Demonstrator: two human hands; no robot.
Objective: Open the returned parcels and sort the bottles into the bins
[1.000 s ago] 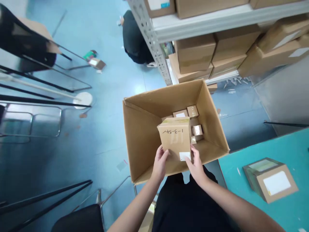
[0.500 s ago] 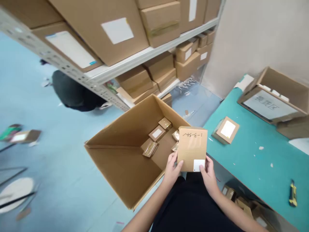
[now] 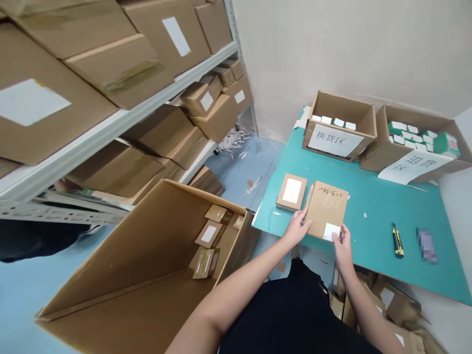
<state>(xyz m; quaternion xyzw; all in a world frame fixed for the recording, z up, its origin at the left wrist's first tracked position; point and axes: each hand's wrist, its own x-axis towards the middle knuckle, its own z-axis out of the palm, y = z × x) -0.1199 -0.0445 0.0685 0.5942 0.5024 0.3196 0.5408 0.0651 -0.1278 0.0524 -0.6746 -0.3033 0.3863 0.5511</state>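
Both hands have swung the flat cardboard parcel [image 3: 326,210] away from the large open carton [image 3: 143,255] and over the teal table [image 3: 387,265]. Its long axis runs away from the person, the far end leaning slightly right, with handwritten "1-3-54V" along the far edge and a white label at the near edge. It lies between the hands, just beside a smaller labelled parcel [image 3: 291,191]. The left hand [image 3: 297,227] grips its left edge, while the right hand [image 3: 342,248] pinches its near right corner, both closed narrowly on the cardboard
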